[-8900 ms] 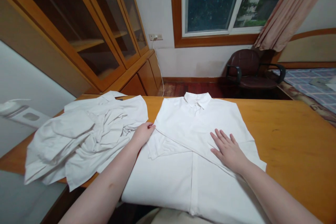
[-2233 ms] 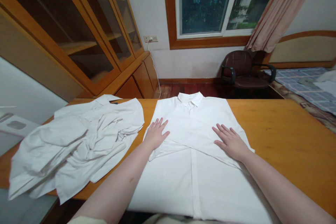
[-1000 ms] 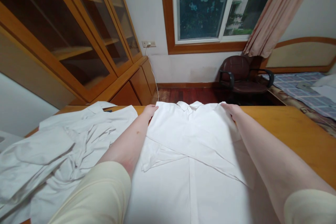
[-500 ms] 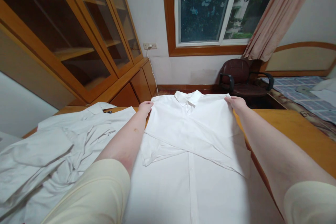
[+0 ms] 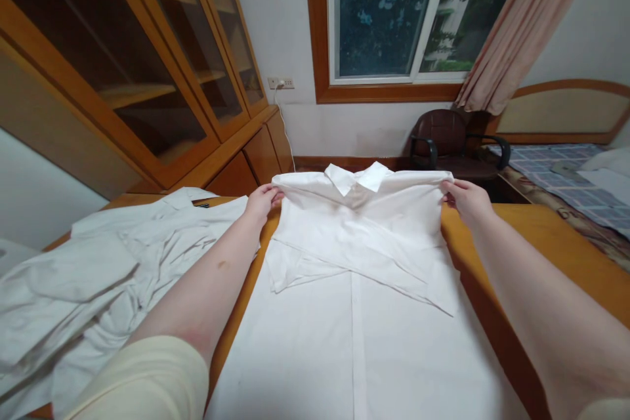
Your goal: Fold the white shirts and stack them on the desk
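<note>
A white collared shirt (image 5: 315,321) lies front up along the wooden table, its button strip running down the middle. Its sleeves are folded across the chest, one over the other. My left hand (image 5: 262,202) pinches the shirt's left shoulder, and my right hand (image 5: 467,199) grips the right shoulder. Between them the shoulder edge is stretched and raised, with the collar standing up at the centre. The fingertips of both hands are partly hidden by the cloth.
Crumpled white garments (image 5: 98,282) are heaped on the table's left side. The wooden table (image 5: 541,236) shows bare on the right. Beyond it stand a brown armchair (image 5: 445,138) and a bed (image 5: 581,177). A glass-door cabinet (image 5: 147,79) rises at the left.
Both hands have moved apart, pulling the shoulders wider and lifting that edge. The collar now stands more open, and the chest cloth sags in soft folds.
</note>
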The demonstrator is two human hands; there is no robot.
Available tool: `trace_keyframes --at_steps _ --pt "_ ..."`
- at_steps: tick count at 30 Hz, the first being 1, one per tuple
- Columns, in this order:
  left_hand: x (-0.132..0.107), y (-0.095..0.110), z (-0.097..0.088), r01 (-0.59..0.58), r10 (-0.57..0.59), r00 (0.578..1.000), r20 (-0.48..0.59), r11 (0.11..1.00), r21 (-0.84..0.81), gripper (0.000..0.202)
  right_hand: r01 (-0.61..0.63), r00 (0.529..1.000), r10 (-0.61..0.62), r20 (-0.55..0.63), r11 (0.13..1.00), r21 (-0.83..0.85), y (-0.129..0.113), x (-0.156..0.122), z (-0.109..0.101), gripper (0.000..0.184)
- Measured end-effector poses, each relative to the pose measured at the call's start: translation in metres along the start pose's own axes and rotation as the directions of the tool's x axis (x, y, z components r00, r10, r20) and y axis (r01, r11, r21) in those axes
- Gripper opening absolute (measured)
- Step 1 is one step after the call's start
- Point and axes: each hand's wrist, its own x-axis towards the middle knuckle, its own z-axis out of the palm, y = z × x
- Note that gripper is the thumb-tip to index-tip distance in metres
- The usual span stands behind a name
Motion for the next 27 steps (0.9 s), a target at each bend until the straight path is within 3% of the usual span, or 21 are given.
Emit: trace_keyframes --at_steps 4,11,15,21,27 --pt "-0.030 -0.016 -0.011 -0.016 0.016 1.000 -0.009 0.999 -0.028 0.016 0.019 1.000 -0.018 -0.018 0.996 0.086 0.012 -0.026 -0.007 0.028" --pt "-0.072 -0.035 -0.039 -0.012 0.012 1.000 0.021 0.999 -0.035 0.018 0.037 0.999 -0.036 -0.011 0.996 0.077 0.020 -0.071 -0.031 0.029" --pt "-0.095 -0.040 -0.051 0.086 -0.080 0.995 0.058 0.989 -0.117 0.016 -0.025 1.000 0.027 -0.014 0.995 0.092 0.035 -0.100 -0.047 0.029" --pt "-0.124 -0.039 -0.063 0.245 -0.235 0.967 0.096 0.963 -0.112 0.011 -0.120 0.991 0.126 -0.042 0.986 0.119 0.069 -0.137 -0.064 0.031" --pt "-0.146 -0.038 -0.085 0.304 -0.296 0.937 0.184 0.953 -0.015 0.015 -0.149 0.985 0.147 0.093 0.989 0.014 0.070 -0.152 -0.083 0.028"
